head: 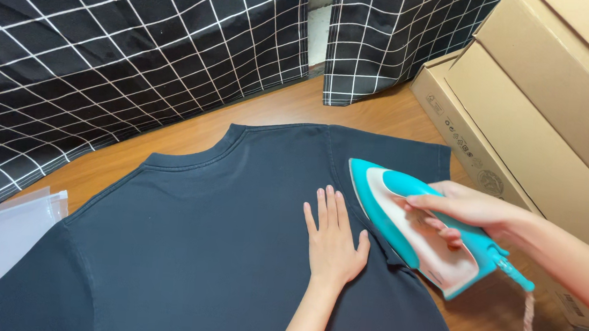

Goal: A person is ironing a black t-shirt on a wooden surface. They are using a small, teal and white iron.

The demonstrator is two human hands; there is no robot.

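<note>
I see a dark t-shirt (218,250) spread flat over the wooden table (271,111), collar at the far side. Stacked cardboard boxes (542,129) stand at the right. A turquoise-and-white iron (402,226) lies on the shirt's right shoulder, my right hand (463,207) clamped on its handle. My left hand (333,238) presses flat, fingers apart, just left of it.

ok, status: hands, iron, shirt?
Left hand flat on dark shirt. Right hand grips teal iron, on shirt's shoulder. Boxes close right.
</note>
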